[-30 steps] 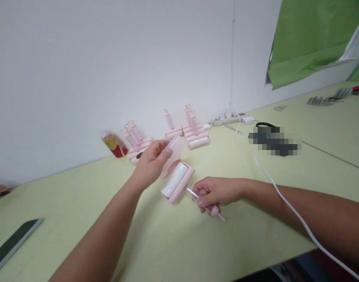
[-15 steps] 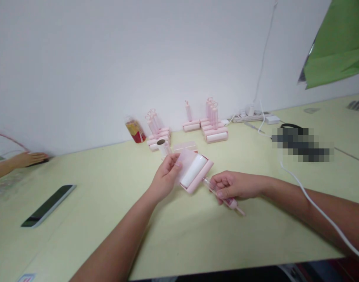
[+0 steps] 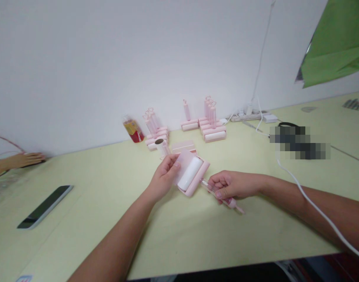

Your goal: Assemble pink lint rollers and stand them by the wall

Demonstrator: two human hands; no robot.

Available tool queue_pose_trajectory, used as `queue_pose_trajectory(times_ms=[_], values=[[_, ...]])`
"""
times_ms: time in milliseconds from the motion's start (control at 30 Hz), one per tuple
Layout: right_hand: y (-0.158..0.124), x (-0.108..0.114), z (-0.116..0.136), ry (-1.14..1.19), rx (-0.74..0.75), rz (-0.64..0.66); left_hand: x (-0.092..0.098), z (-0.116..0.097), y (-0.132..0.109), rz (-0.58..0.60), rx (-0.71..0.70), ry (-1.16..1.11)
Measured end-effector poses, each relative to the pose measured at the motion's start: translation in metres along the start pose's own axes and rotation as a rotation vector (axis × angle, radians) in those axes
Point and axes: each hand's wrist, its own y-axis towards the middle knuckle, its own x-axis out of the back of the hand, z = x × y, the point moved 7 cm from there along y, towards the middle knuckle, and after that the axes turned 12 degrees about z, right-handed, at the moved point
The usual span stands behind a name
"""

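A pink lint roller [image 3: 193, 174] with a white roll is held just above the pale green table [image 3: 179, 239]. My right hand [image 3: 226, 185] is closed around its clear pink handle. With fingers pinched, my left hand [image 3: 164, 175] grips the translucent cover flap [image 3: 183, 162] at the roller's left side, and the flap lies partly over the white roll.
Several finished pink rollers [image 3: 210, 125] stand in groups by the wall, beside a red and yellow bottle [image 3: 133, 130] and a loose cardboard-core roll [image 3: 162, 147]. A phone [image 3: 44, 206] lies at left. Another person's hand [image 3: 25, 159] rests at far left. A white cable [image 3: 314, 203] crosses my right arm.
My left hand came down from a raised position and brought the cover flap onto the roller. The view swung left, which revealed the phone and another person's hand.
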Motion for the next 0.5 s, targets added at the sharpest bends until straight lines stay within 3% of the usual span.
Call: queue_pose_trajectory(times_ms=[233, 500], values=[[0.0, 0.0, 0.001, -0.016, -0.004, -0.006, -0.001, -0.001, -0.001, 0.023, -0.009, 0.026], [0.0, -0.002, -0.001, -0.039, 0.015, 0.0, -0.027, -0.01, -0.005, 0.227, -0.063, 0.173]])
